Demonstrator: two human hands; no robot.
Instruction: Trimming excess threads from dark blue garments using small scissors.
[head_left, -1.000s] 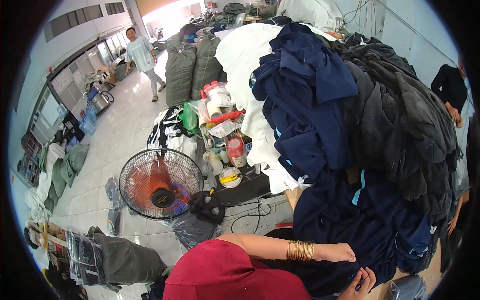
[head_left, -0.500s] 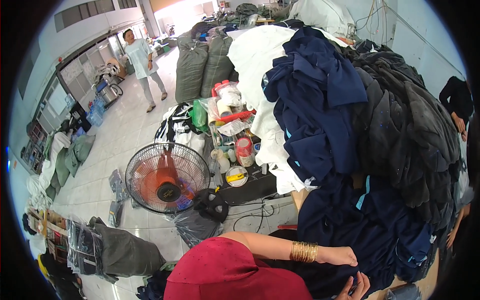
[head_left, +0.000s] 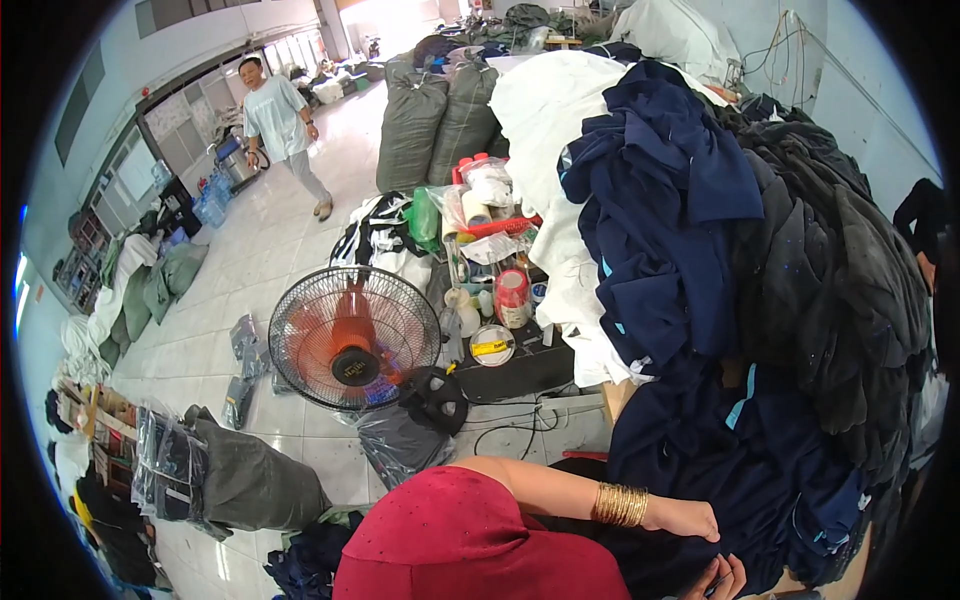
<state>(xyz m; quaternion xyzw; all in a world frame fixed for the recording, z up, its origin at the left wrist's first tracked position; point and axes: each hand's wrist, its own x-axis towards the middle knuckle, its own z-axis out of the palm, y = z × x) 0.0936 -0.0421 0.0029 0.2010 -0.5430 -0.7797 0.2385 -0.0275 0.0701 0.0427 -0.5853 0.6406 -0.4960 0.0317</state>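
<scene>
A navy garment (head_left: 660, 425) with light blue strips lies across the work surface at the lower right. My left hand (head_left: 688, 517), with gold bangles (head_left: 620, 505) round its wrist, is closed on the dark navy cloth. Close below it, at the lower edge, my right hand (head_left: 722, 578) has its fingers curled at the same cloth; part of it is cut off by the picture's edge. Red cloth (head_left: 470, 530) covers my upper arm and the lower middle.
A heap of navy garments (head_left: 665, 190) rises ahead beside white cloth (head_left: 550, 110) and dark grey garments (head_left: 830, 290). To the left stands a fan (head_left: 354, 340). Jars and tape (head_left: 492, 346) sit on a black surface. A person (head_left: 283, 120) walks on the tiled floor; another stands far right.
The view has shifted slightly, so the fan and heaps appear farther right. The person on the left has taken a step. My hands stay together at the navy cloth.
</scene>
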